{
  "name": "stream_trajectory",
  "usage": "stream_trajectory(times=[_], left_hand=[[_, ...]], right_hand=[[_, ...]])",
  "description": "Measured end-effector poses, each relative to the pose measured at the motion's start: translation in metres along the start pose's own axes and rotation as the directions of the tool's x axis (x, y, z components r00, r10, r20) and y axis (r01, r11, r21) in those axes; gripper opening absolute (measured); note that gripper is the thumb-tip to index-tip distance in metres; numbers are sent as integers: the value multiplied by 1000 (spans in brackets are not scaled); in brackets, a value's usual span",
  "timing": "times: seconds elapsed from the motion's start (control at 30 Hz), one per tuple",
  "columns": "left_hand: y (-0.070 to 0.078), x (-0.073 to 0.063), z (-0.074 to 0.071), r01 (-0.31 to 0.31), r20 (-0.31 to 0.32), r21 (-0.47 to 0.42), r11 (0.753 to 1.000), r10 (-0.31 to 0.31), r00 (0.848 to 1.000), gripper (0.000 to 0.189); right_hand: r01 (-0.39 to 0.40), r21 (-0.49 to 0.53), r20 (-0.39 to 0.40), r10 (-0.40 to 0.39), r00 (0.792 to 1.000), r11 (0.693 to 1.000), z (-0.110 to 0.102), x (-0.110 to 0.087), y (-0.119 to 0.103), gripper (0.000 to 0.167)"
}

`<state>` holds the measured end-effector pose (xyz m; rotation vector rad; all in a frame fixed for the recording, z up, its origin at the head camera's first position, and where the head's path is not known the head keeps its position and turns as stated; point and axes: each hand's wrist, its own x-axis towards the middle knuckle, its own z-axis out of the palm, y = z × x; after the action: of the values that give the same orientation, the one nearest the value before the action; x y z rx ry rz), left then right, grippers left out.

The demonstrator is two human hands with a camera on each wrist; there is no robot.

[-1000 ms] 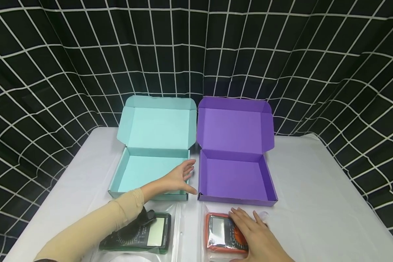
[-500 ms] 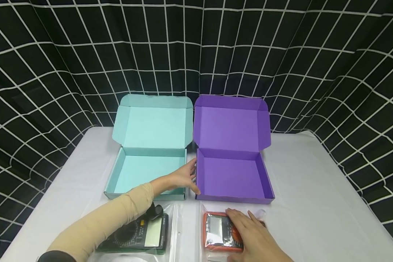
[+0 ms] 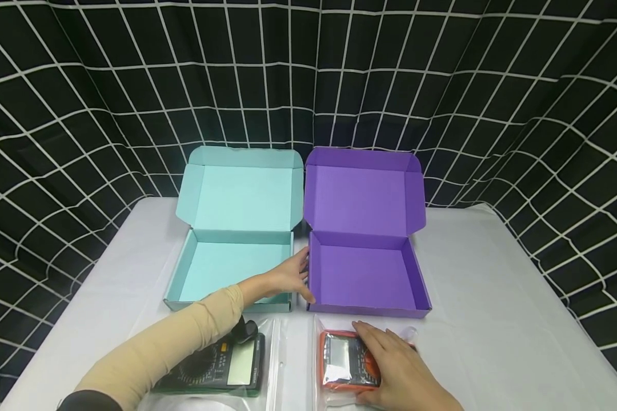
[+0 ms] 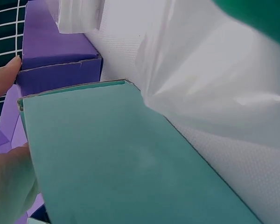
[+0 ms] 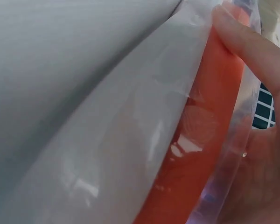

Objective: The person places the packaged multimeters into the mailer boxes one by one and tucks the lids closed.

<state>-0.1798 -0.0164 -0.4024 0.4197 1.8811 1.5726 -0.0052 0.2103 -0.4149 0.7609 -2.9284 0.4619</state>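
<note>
In the head view my left hand (image 3: 288, 277) reaches over the front right corner of the open teal box (image 3: 236, 262). Its fairly straight fingers lie against the left wall of the open purple box (image 3: 367, 311), and its thumb touches that box near the front left corner. The left wrist view shows the thumb (image 4: 5, 79) at the purple corner. My right hand (image 3: 403, 371) grips an orange-cased multimeter (image 3: 339, 359) in a clear plastic bag. Fingers lie over its far right part, with the thumb at its near edge, as the right wrist view also shows.
A green-edged multimeter (image 3: 241, 365) in another clear zip bag (image 3: 275, 371) lies at the front left, partly under the left forearm. Both boxes have lids raised at the back. A black curtain with a white grid (image 3: 308, 74) surrounds the white-covered table (image 3: 493, 319).
My left hand has moved slightly right relative to the boxes, from the gap between them to the purple box's wall. My right thumb has come in against the orange multimeter's near edge.
</note>
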Motion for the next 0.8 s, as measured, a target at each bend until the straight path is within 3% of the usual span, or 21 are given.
stream_trajectory(times=[0.2, 0.8], left_hand=[[0, 0, -1, 12, -9, 7, 1000, -12, 1000, 121], [2, 0, 1, 24, -16, -11, 1000, -24, 1000, 122]], right_hand=[[-37, 24, 50, 36, 998, 999, -2, 4, 1, 97], [-107, 66, 119, 99, 988, 992, -8, 12, 2, 102]])
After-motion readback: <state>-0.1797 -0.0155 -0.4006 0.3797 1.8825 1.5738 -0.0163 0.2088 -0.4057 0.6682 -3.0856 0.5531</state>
